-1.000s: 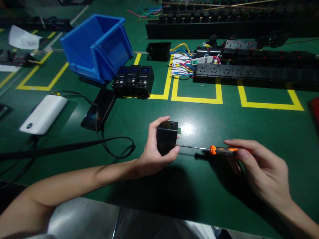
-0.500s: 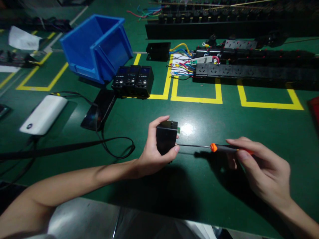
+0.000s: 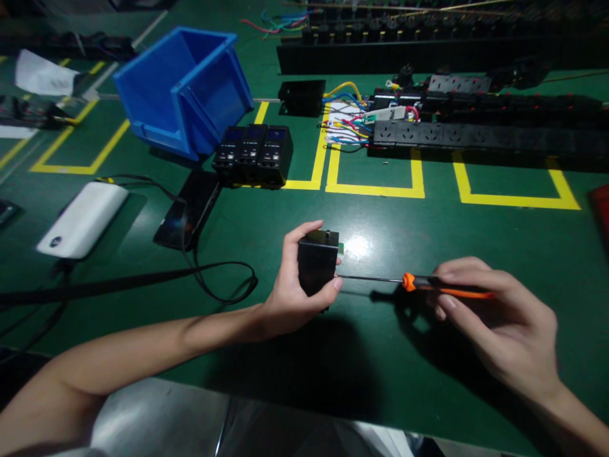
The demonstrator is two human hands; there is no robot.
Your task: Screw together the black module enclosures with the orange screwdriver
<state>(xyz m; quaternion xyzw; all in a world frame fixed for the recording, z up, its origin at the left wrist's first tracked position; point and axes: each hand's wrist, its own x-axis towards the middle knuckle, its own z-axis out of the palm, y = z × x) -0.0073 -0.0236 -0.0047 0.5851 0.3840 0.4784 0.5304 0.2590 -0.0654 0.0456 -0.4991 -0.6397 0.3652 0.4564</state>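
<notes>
A small black box-shaped module (image 3: 318, 263) is gripped in my left hand (image 3: 295, 292), between the thumb at its lower right and the fingers behind it. A bit of green shows at its right side. My right hand (image 3: 499, 317) holds a screwdriver (image 3: 421, 283) with a black and orange handle, pinched between thumb and fingers. Its thin shaft runs level to the left, and the tip meets the module's right face beside my left thumb. Whatever sits under the tip is too small to make out.
Several similar black modules (image 3: 254, 155) stand together beside a blue bin (image 3: 183, 92). Left of them lie a phone (image 3: 188, 209), a white power bank (image 3: 83, 219) and a looping black cable (image 3: 228, 265). Black socket strips (image 3: 476, 136) with coloured wires lie at the back right.
My right hand's fingers have shifted on the screwdriver handle, which has turned so more orange shows. The tip, the module and my left hand stay almost where they were.
</notes>
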